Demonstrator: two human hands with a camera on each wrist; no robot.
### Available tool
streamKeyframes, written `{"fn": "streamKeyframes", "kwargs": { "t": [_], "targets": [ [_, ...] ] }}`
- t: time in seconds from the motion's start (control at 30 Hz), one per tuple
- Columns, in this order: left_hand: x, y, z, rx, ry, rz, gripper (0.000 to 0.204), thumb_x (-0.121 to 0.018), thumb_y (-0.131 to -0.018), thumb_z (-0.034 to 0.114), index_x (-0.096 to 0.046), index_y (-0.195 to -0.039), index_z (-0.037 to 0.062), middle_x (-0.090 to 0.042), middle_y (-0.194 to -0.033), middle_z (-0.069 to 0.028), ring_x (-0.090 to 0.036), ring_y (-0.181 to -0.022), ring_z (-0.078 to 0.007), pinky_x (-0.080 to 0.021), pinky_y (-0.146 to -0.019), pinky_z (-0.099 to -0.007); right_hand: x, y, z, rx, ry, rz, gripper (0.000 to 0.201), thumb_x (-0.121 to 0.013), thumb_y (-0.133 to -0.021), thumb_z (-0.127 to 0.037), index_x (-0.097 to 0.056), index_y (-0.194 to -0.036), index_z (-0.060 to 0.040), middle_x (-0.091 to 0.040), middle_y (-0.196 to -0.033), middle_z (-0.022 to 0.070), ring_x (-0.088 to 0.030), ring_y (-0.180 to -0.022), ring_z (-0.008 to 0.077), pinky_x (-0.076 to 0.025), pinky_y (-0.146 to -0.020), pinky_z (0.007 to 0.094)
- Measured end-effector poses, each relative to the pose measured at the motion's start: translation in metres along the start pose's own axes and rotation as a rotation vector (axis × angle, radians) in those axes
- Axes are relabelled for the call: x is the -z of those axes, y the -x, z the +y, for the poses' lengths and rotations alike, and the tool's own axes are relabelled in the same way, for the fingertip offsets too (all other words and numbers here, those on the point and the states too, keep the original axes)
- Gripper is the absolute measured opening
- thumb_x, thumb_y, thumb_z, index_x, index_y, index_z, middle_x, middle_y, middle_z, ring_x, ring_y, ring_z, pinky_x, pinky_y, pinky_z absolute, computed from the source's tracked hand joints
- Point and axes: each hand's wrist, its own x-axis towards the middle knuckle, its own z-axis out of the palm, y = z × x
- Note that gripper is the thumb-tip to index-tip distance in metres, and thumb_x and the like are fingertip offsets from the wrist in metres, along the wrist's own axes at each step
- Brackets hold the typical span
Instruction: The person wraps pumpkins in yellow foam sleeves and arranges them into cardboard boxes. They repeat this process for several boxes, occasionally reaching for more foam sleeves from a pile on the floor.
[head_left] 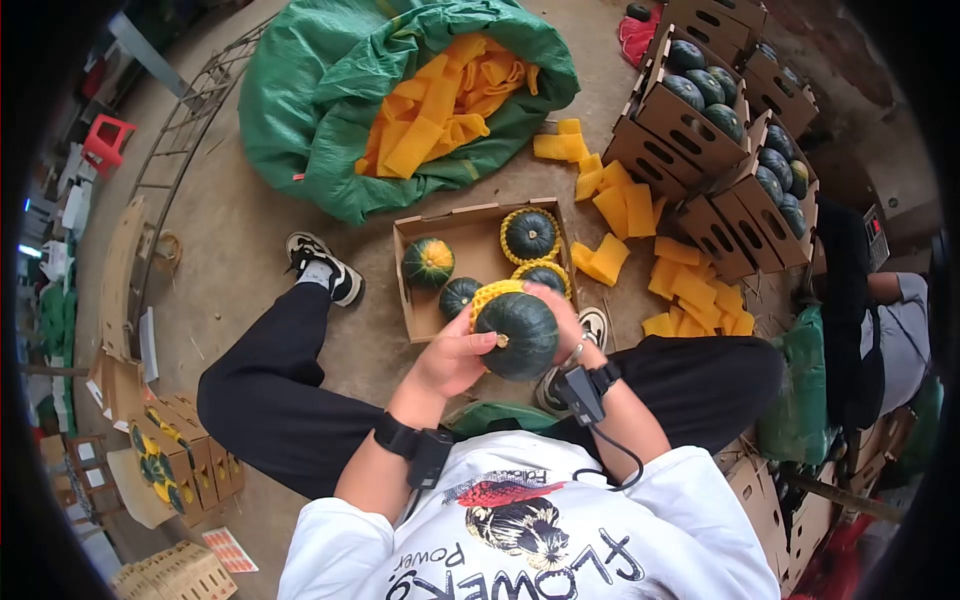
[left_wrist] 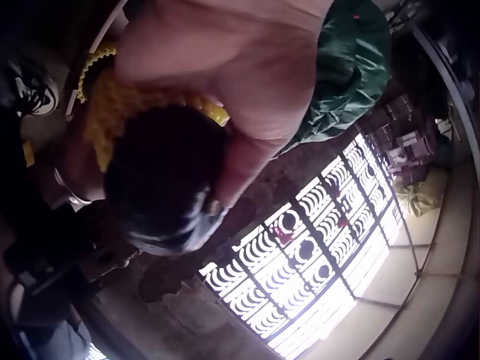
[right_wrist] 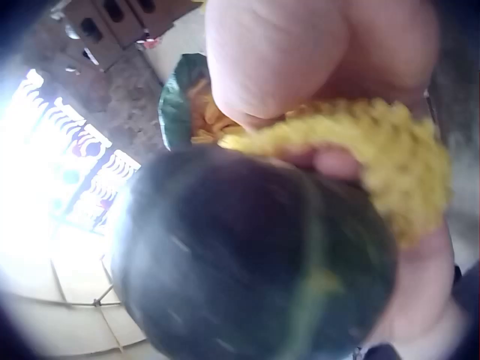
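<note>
A dark green pumpkin [head_left: 518,337] is held between both hands over the lap, its stem turned toward the body. A yellow foam net [head_left: 492,292] sits around its far side, leaving the near side bare. My left hand [head_left: 448,357] grips the pumpkin from the left, the thumb [left_wrist: 244,176] lying near the stem. On the other side, my right hand [head_left: 556,312] holds the net at the pumpkin's far right. In the right wrist view, fingertips [right_wrist: 336,161] show under the edge of the net, against the pumpkin.
Beyond the hands, a cardboard box [head_left: 470,235] holds bare pumpkins [head_left: 428,262] and netted ones [head_left: 530,234]. A green sack [head_left: 310,110] of flat foam nets [head_left: 425,125] stands behind it. Loose nets [head_left: 625,205] lie to the right, near stacked boxes [head_left: 665,150] of pumpkins.
</note>
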Motion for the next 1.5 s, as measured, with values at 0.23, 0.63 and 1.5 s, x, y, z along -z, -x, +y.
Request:
{"fn": "streamKeyframes", "kwargs": {
  "t": [0.23, 0.63, 1.5],
  "targets": [
    [0.022, -0.001, 0.000, -0.191, -0.432, 0.357, 0.063, -0.067, -0.080, 0.003, -0.034, -0.134, 0.0039, -0.052, -0.118, -0.0072, -0.054, -0.105, -0.0169, -0.048, -0.089, -0.0311, 0.019, 0.005, 0.012, 0.470, 0.713, 0.195, 0.030, -0.054, -0.091, -0.022, -0.059, -0.114, -0.0024, -0.061, -0.108, 0.0085, -0.057, -0.100, 0.0196, -0.044, -0.086, 0.0296],
    [0.011, -0.035, -0.006, -0.144, -2.208, 0.184, 0.091, -0.081, -0.057, 0.030, -0.037, -0.134, 0.0111, -0.030, -0.137, -0.0202, -0.041, -0.121, -0.0380, -0.037, -0.100, -0.0432, 0.026, -0.041, 0.021, -0.154, -0.116, 0.034, 0.043, -0.033, -0.100, -0.036, -0.050, -0.125, -0.0071, -0.060, -0.110, 0.0074, -0.059, -0.097, 0.0192, -0.048, -0.086, 0.0361],
    [0.112, -0.135, -0.013, -0.061, -2.379, 0.332, 0.075, -0.081, -0.053, 0.027, -0.049, -0.121, 0.0173, -0.041, -0.130, -0.0097, -0.034, -0.123, -0.0366, -0.030, -0.094, -0.0527, 0.077, -0.123, -0.004, 0.759, 1.895, 0.516, 0.029, -0.057, -0.078, -0.022, -0.062, -0.106, -0.0265, -0.031, -0.143, 0.0135, -0.024, -0.129, 0.0464, -0.025, -0.104, 0.0539]
  ]
}}
